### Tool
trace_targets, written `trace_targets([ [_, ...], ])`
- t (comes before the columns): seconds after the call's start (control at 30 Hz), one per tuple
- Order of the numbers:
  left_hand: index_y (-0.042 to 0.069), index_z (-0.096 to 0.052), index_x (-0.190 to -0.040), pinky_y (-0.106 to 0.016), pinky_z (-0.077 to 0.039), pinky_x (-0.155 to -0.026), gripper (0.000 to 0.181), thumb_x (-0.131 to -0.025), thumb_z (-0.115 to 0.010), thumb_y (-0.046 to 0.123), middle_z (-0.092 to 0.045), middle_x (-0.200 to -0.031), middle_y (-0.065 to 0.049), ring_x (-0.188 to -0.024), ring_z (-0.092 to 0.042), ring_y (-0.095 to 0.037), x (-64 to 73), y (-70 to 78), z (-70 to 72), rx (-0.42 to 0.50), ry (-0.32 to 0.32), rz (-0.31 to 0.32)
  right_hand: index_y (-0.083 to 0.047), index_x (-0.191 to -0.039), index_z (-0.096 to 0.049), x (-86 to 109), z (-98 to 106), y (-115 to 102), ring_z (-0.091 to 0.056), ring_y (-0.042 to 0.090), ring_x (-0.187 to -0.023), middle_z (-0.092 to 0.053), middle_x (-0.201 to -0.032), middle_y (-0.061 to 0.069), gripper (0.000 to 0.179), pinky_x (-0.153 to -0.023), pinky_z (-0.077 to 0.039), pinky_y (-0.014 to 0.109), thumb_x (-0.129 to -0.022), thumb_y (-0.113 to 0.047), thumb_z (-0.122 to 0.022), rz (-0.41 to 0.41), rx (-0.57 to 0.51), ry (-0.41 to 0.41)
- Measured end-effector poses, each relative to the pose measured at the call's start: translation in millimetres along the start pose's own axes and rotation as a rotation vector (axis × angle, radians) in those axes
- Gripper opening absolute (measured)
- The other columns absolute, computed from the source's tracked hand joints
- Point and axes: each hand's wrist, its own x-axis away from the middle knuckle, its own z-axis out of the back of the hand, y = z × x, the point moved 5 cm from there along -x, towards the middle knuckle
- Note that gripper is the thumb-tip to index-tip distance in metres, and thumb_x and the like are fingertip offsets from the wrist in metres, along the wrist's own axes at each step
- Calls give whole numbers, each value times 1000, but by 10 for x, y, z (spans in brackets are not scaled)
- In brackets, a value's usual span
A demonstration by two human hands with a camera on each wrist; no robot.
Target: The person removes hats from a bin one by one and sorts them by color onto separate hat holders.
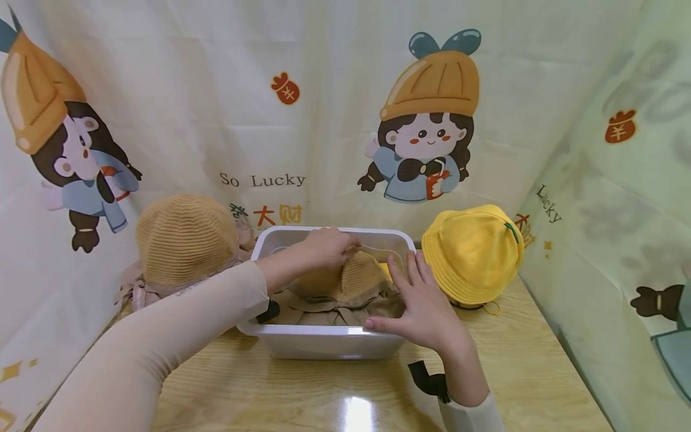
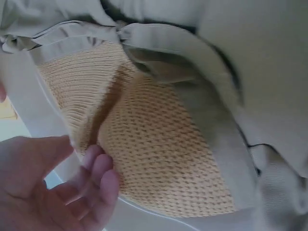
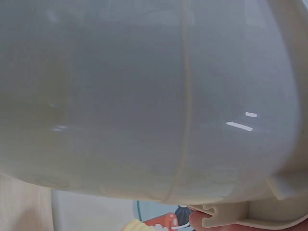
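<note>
A white plastic basin [image 1: 335, 347] stands on the table, holding a tan knit sun hat [image 1: 367, 277] with a grey-brown fabric brim and a bow. My left hand [image 1: 328, 246] reaches in from the left and pinches a fold of the hat's crown; in the left wrist view, the thumb and fingers of the left hand [image 2: 53, 185] lie on either side of that fold. On the basin's right front corner rests my right hand [image 1: 429, 309], fingers extended along the rim and thumb on the front edge. The basin's wall [image 3: 120, 96] fills most of the right wrist view.
Left of the basin sits another tan knit hat [image 1: 186, 243] with a ribbon. A yellow bucket hat [image 1: 475, 255] sits to its right. A bit of yellow [image 1: 385, 271] shows inside the basin. Printed cloth [image 1: 324, 132] hangs behind the wooden table [image 1: 270, 396].
</note>
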Motion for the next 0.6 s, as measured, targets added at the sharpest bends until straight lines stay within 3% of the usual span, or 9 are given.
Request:
trace_targets([
  [0.07,27,-64,-133,-47,-55,-82,38,-97,-59,15,-70,-119,-5,-106,-66,-29,-1,21,-17,-41,-40,-10,-27,-161,-11,-6,-1,-5,8,35,-153,-2,-165,22,123,-118,-18,61,-67,-89,-60,4,1,-1],
  [0.17,22,-69,-124,-45,-55,-80,33,-95,-59,9,-71,-112,-6,-101,-66,-28,-14,44,-27,-47,-35,-32,-26,-161,-12,-16,7,-8,8,36,-153,-2,-165,23,124,-119,-18,61,-66,-89,-60,8,7,-3],
  [0.27,13,-73,-100,-40,-54,-73,18,-95,-58,6,-70,-95,-5,-88,-65,-24,-21,24,-25,6,20,-19,-25,-161,-13,-24,11,-11,6,38,-153,-2,-165,24,124,-119,-18,61,-66,-89,-60,13,10,-3],
  [0.37,10,-72,-86,-35,-51,-67,19,-92,-56,0,-67,-84,-2,-78,-60,-20,-15,-8,-23,81,61,-4,-26,-161,-13,-22,-3,-9,6,38,-153,-2,-165,23,124,-119,-17,62,-66,-90,-60,12,4,-10],
  [0.47,9,-68,-78,-31,-44,-61,21,-87,-56,-6,-58,-74,-1,-70,-51,-18,-1,-16,-6,119,95,-31,-27,-161,-13,-15,-13,-13,8,37,-153,-2,-165,23,123,-119,-16,61,-66,-90,-59,13,3,-9],
  [0.6,7,-68,-79,-34,-49,-63,19,-86,-58,-6,-61,-74,-2,-70,-56,-21,39,19,71,101,190,-101,-26,-161,-13,-6,1,-25,9,38,-153,-3,-165,24,123,-119,-16,61,-67,-89,-60,18,5,-3],
])
